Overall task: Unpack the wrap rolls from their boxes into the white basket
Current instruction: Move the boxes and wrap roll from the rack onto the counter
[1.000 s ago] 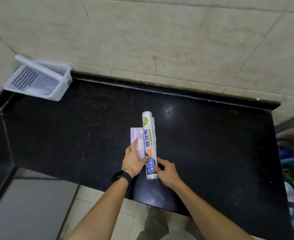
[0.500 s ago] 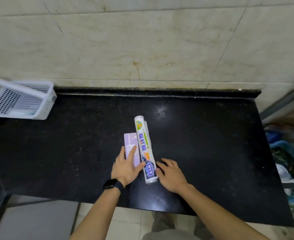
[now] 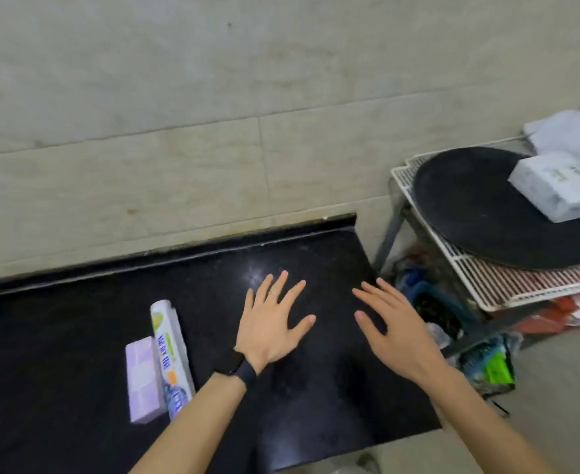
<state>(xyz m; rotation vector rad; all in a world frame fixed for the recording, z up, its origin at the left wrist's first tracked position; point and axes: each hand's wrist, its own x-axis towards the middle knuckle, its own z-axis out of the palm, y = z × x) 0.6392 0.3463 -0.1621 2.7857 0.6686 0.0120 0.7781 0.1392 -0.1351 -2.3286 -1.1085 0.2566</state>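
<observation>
Two wrap boxes lie side by side on the black counter [image 3: 76, 336]: a long white printed box [image 3: 170, 354] and a shorter pale purple box [image 3: 143, 379] touching its left side. My left hand [image 3: 271, 326] hovers over the counter to the right of the boxes, fingers spread and holding nothing. My right hand [image 3: 391, 323] is further right, near the counter's right edge, also spread and empty. The white basket is out of view.
A white wire rack [image 3: 487, 278] stands right of the counter, carrying a round black pan [image 3: 480, 213] and a white carton [image 3: 558, 186]. Bags and clutter [image 3: 487, 364] sit on the floor beneath it. A tiled wall [image 3: 213, 114] runs behind.
Both hands have let go of the boxes and moved right, fingers spread. The view has swung right, so the basket has left the frame and the wire rack has come in.
</observation>
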